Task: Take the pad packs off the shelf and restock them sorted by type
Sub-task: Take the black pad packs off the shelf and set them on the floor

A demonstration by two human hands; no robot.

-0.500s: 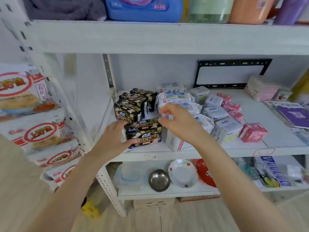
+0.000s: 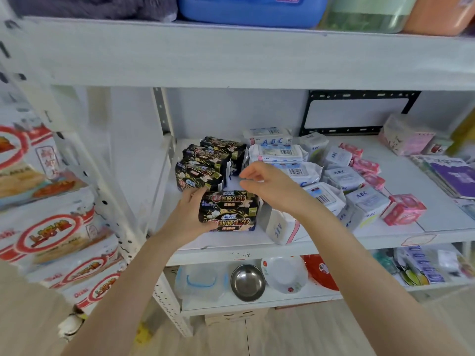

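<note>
Now your left hand (image 2: 189, 217) grips the stacked black packs (image 2: 230, 210) at the shelf (image 2: 334, 242) front; your right hand (image 2: 270, 187) hovers just above them, fingers loose, empty.

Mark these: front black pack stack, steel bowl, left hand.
front black pack stack (image 2: 228, 202): head view, upper pack's printed face.
steel bowl (image 2: 248, 282): head view, inside of the bowl.
left hand (image 2: 189, 214): head view, back of the hand, gripping the stack.
</note>
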